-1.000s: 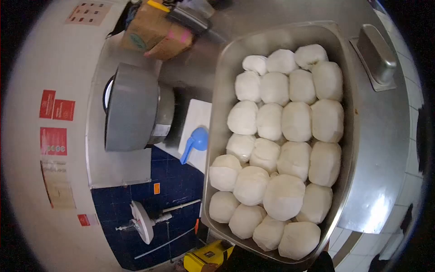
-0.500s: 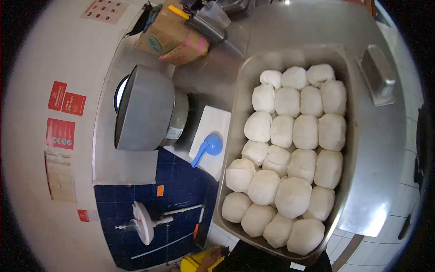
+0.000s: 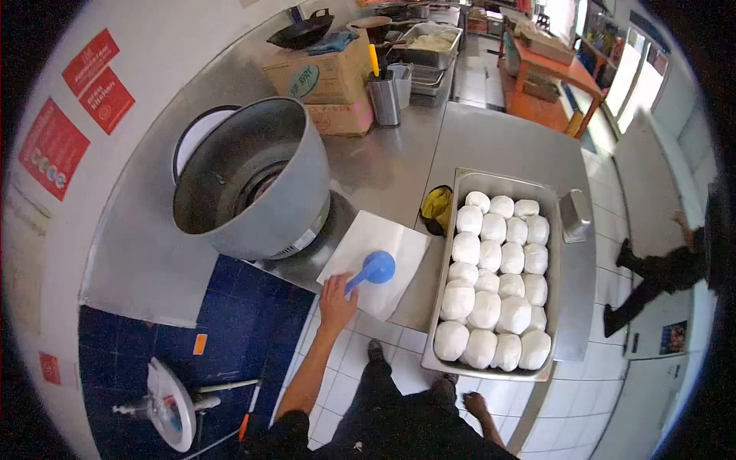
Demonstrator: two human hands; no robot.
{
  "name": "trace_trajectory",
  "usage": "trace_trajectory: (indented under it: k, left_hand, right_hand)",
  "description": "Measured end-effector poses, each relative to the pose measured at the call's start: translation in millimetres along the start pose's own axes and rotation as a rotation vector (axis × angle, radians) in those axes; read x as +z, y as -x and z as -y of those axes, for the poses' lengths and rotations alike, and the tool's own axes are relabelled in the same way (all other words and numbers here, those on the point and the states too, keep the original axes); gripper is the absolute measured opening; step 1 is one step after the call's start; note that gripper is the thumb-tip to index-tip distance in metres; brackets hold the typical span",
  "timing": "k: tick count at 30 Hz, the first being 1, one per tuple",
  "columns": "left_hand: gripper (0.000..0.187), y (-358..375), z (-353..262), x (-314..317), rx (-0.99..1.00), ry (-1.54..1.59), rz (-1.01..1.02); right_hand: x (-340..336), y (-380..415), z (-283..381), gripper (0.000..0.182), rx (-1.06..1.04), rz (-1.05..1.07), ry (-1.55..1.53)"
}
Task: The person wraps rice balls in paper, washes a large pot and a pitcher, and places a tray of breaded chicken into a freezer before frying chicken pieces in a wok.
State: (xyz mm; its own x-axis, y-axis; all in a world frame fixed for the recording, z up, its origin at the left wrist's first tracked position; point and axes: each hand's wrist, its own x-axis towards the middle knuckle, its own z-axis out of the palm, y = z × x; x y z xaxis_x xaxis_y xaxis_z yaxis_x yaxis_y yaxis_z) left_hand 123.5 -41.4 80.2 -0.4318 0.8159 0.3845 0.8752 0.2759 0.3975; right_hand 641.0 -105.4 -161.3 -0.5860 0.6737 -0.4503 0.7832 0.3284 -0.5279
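Note:
A blue plastic scoop (image 3: 379, 267) with a rounded bowl lies on a white sheet (image 3: 408, 239) on the steel counter. My left hand (image 3: 337, 301) is closed on the end of its handle. Down at my right side, apart from the counter, hangs my right hand (image 3: 475, 404); its fingers show too small to tell whether they are open or closed. A deep metal tray (image 3: 506, 373) holds several pale dough balls (image 3: 484, 310) in rows. Against the tray's left side rests a black item with a yellow inside (image 3: 438, 208).
A large grey mixing bowl (image 3: 303, 165) tilts on its base at left. Behind are a cardboard box (image 3: 326, 77) and a metal utensil holder (image 3: 385, 103). A lidded metal box (image 3: 575, 216) sits right of the tray. Another person (image 3: 663, 264) is at far right.
My view has tilted up and pulled back, so the tray looks smaller. My left hand has come onto the scoop's handle. The black-and-yellow item now shows beside the tray.

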Motion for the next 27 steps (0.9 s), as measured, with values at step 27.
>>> trace_trajectory:
  k: [27]
  left_hand:
    - [0.034, -64.7, 34.5, 52.6, -0.182, 0.330, 0.418]
  right_hand:
    - [-141.0, -325.5, 340.7, 0.034, 0.092, -0.574, -1.155]
